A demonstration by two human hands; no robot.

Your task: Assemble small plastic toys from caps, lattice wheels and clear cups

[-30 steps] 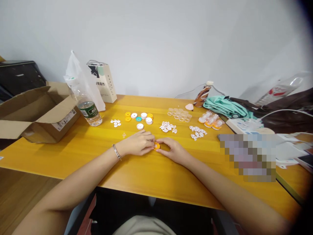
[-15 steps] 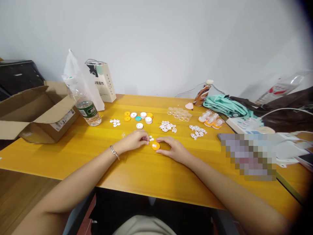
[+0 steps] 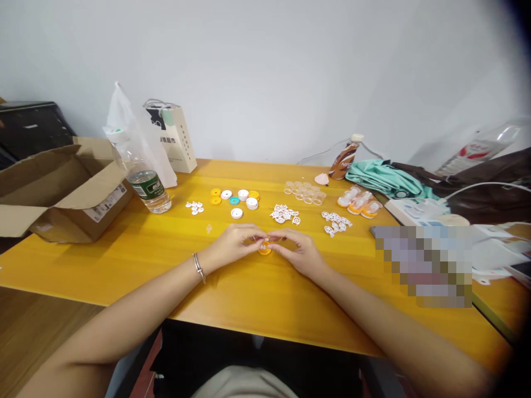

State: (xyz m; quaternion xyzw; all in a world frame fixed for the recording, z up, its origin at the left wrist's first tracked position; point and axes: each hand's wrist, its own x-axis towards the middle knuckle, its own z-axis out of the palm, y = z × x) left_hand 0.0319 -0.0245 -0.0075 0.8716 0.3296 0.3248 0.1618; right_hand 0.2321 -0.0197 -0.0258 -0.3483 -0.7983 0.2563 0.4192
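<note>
A round orange plastic base (image 3: 265, 250) lies on the table in front of me, with small whitish parts on it that I cannot make out clearly. My right hand (image 3: 299, 251) curves around its right side, thumb and index finger at its edge. From the left, my left hand (image 3: 240, 241) reaches over it with finger and thumb pinched together, and both hands' fingertips nearly meet there. Whatever the left fingers pinch is too small or hidden to name. Beyond the hands lie white cut-out pieces (image 3: 284, 214) and several white, yellow and blue round bases (image 3: 236, 213).
Small white discs (image 3: 194, 208) lie at left, clear cups (image 3: 305, 192) and finished-looking orange pieces with clear tops (image 3: 360, 202) at back right. A water bottle (image 3: 148, 190) and cardboard box (image 3: 78, 221) stand left; a brown drink bottle (image 3: 346, 158) and power strip (image 3: 415, 213) are right.
My left hand has moved right, from beside the orange base to over it. My right fingers have shifted slightly inward, and the small white parts near the base are now hidden.
</note>
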